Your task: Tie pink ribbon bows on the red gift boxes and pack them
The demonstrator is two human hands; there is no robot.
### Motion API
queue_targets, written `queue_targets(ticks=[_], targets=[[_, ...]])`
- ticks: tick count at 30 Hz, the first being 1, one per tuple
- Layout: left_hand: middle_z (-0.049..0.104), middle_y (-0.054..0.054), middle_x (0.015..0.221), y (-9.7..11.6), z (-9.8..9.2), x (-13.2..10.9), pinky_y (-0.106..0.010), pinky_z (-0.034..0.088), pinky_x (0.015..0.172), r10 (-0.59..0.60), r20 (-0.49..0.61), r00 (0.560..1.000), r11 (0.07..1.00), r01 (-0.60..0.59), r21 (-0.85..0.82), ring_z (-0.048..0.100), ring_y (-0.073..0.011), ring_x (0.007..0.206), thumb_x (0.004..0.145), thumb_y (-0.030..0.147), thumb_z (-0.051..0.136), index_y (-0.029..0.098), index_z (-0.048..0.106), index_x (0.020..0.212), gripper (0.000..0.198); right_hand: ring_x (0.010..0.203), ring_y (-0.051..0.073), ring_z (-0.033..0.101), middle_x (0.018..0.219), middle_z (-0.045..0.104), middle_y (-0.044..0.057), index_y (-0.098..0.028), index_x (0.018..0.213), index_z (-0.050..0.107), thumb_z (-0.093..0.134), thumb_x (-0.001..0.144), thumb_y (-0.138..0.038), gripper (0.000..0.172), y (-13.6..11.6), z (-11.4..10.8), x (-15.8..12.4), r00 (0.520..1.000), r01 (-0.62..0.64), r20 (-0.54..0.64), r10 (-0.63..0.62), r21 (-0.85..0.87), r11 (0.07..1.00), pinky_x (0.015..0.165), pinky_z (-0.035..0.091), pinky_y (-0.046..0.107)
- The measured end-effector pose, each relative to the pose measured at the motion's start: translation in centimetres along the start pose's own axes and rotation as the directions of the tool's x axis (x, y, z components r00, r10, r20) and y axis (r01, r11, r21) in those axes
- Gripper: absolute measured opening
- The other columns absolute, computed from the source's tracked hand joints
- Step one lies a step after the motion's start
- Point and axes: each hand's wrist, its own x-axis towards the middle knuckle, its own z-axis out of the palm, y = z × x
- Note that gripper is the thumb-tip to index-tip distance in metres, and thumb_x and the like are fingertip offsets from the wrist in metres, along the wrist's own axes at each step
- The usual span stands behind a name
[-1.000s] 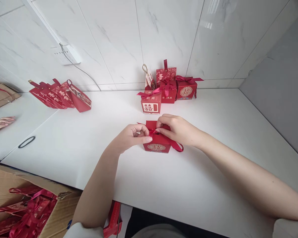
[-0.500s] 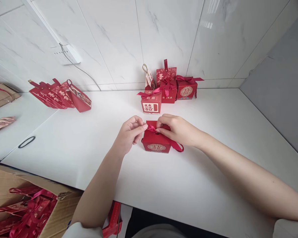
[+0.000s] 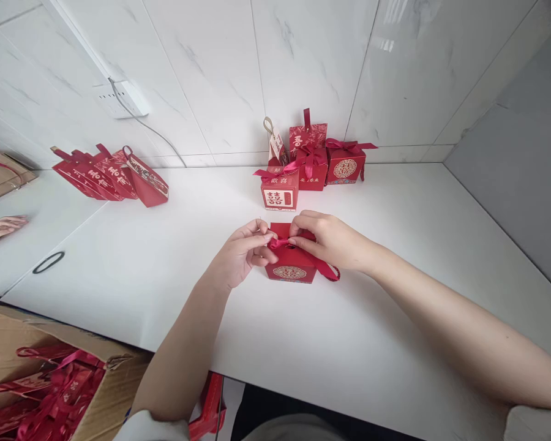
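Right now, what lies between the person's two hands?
In the head view, a short stretch of red ribbon lies between the left hand and the right hand, at the top of the red box.

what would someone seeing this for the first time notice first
Most likely the left hand and right hand, mid-picture, pinching a red ribbon on a red box with a round pale emblem. Then the cluster of red ribboned boxes farther back, by the tiled wall, vivid against the white table. Lower left, an open carton holding a heap of red packages would probably catch the eye too.
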Motion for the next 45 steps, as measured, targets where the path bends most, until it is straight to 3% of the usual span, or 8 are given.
queue_targets(ticks=[4,14,20,24,28,36,41,45], targets=[[0.057,0.002,0.084,0.4,-0.3,-0.3,-0.019,0.049,0.055,0.013,-0.006,1.000,0.990,-0.012,0.143,0.068,-0.0136,0.072,0.081,0.036,0.068,0.020,0.052,0.090,0.024,0.078,0.017,0.056,0.091,0.061,0.004,-0.020,0.087,0.060,0.054,0.091,-0.020,0.007,0.0,0.0,0.0,1.000,-0.018,0.006,0.018,-0.012,1.000,0.070,0.043,0.030],[0.067,-0.002,0.086,0.3,-0.7,-0.6,-0.019,0.040,0.054,0.108,0.174,0.979,0.912,-0.167,0.375,0.056,-0.0091,0.067,0.079,0.028,0.072,0.021,0.063,0.099,0.023,0.081,0.018,0.056,0.090,0.062,0.004,-0.020,0.088,0.059,0.052,0.090,-0.015,0.010,-0.2,-0.2,-0.2,0.999,0.022,0.034,-0.022,-0.010,1.000,0.072,0.044,0.030],[0.072,-0.003,0.088,-1.1,-0.3,0.5,-0.019,0.030,0.044,0.270,0.032,0.962,0.944,-0.271,0.187,0.044,-0.0042,0.051,0.077,0.030,0.074,0.024,0.070,0.108,0.032,0.079,0.017,0.056,0.090,0.061,0.003,-0.020,0.087,0.059,0.051,0.091,-0.015,0.011,-0.1,-0.2,-0.1,0.999,0.026,0.027,-0.027,0.009,1.000,0.073,0.044,0.030],[0.073,-0.005,0.091,-1.1,0.1,0.5,-0.021,0.042,0.051,0.336,-0.035,0.941,0.918,-0.319,0.235,0.056,-0.0088,0.060,0.074,0.031,0.078,0.025,0.069,0.116,0.043,0.080,0.017,0.057,0.090,0.061,0.004,-0.020,0.088,0.059,0.051,0.089,-0.013,0.011,-0.3,-0.2,0.0,0.999,0.021,0.031,-0.021,0.001,1.000,0.073,0.044,0.030],[0.071,-0.002,0.082,-0.9,0.4,0.2,-0.023,0.052,0.063,0.380,-0.104,0.919,0.889,-0.332,0.315,0.065,-0.0133,0.073,0.069,0.030,0.082,0.022,0.073,0.096,0.030,0.080,0.017,0.056,0.089,0.061,0.004,-0.020,0.086,0.058,0.052,0.090,-0.015,0.009,-0.5,-0.3,-0.1,1.000,0.015,0.028,-0.015,-0.004,1.000,0.072,0.044,0.030],[0.065,0.000,0.081,-1.6,0.8,0.1,-0.022,0.052,0.059,0.608,-0.199,0.769,0.651,-0.339,0.679,0.066,-0.0110,0.065,0.075,0.010,0.063,0.020,0.069,0.087,0.017,0.080,0.017,0.056,0.088,0.060,0.004,-0.020,0.086,0.058,0.051,0.090,-0.014,0.010,-0.4,-0.1,-0.1,0.999,0.036,0.016,-0.036,-0.013,0.999,0.072,0.043,0.029],[0.058,0.001,0.085,-2.7,1.8,0.1,-0.020,0.043,0.053,0.850,0.001,0.526,0.198,-0.322,0.926,0.047,-0.0049,0.053,0.069,-0.004,0.049,0.022,0.068,0.086,0.037,0.081,0.018,0.056,0.089,0.060,0.004,-0.020,0.086,0.058,0.051,0.091,-0.015,0.010,-0.5,0.1,0.0,0.999,0.034,0.011,-0.034,-0.021,0.999,0.072,0.044,0.029],[0.057,0.000,0.089,-2.6,1.9,0.0,-0.022,0.042,0.054,0.836,-0.026,0.548,0.223,-0.297,0.929,0.046,-0.0064,0.055,0.073,0.002,0.052,0.021,0.065,0.094,0.032,0.080,0.018,0.056,0.090,0.060,0.004,-0.020,0.087,0.058,0.050,0.091,-0.015,0.009,-0.5,0.1,0.0,1.000,0.029,0.013,-0.028,-0.025,0.999,0.072,0.044,0.029]])
